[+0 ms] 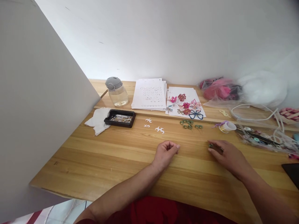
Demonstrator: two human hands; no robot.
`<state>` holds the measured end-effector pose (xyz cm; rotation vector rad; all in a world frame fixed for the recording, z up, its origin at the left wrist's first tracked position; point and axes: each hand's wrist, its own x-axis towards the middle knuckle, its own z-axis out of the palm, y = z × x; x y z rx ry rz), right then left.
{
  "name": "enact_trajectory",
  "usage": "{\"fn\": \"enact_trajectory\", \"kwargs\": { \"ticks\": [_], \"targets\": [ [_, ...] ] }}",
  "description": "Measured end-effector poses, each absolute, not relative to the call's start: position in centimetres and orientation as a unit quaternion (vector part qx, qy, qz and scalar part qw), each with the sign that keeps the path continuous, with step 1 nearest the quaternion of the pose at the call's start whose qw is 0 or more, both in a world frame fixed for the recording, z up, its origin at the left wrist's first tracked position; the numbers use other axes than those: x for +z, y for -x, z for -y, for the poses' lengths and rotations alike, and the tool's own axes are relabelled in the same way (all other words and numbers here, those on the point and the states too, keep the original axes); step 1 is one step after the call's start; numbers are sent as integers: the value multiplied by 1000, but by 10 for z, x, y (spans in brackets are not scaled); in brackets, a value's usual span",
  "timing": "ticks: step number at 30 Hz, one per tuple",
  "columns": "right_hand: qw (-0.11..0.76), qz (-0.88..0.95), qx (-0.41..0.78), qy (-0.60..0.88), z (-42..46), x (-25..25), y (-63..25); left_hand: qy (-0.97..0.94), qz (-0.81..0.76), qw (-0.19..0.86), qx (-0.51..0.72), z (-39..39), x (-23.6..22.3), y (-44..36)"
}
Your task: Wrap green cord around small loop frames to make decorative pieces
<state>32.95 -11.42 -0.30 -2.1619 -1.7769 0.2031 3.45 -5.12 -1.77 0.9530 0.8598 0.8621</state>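
Observation:
My left hand (166, 153) rests near the middle of the wooden table, fingers curled and thumb pressed to the index finger. Whatever may be in that pinch is too small to make out. To its right, my right hand (227, 154) holds a small dark green piece (210, 145) between thumb and fingertips. Beyond the hands lie several green looped pieces (188, 123), with a separate green pair (198, 127) beside them. White crescent-shaped cutouts (159, 130) are on the wood past my left hand.
A black tray of beads (132, 119) sits by a white cloth (99, 120). Behind are a water bottle (118, 96), printed sheets (137, 102) and colourful flower shapes (186, 105). At right stand a white cup (230, 126), a clear tool box (261, 141) and plastic bags (218, 90).

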Motion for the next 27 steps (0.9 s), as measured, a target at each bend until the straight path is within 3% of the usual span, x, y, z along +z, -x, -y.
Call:
{"fn": "enact_trajectory", "kwargs": {
  "ticks": [7, 11, 15, 19, 22, 27],
  "targets": [
    [204, 643, 51, 737, 130, -4, -315, -470, -420, 669, 393, 44, -9, -26],
    [238, 642, 46, 727, 146, 19, -301, -512, -444, 614, 404, 30, 6, 23],
    [267, 668, 34, 694, 161, 50, -276, -627, -551, 406, 371, 14, 22, 95],
    [285, 714, 2, 640, 171, 76, -243, -614, -582, 322, 425, 21, 49, 119],
    [283, 741, -26, 609, 177, 94, -223, -604, -435, 449, 494, 42, 75, 89],
    [264, 804, -114, 521, 193, 124, -204, -565, -143, 724, 369, 80, 104, 17]
  ]
}}
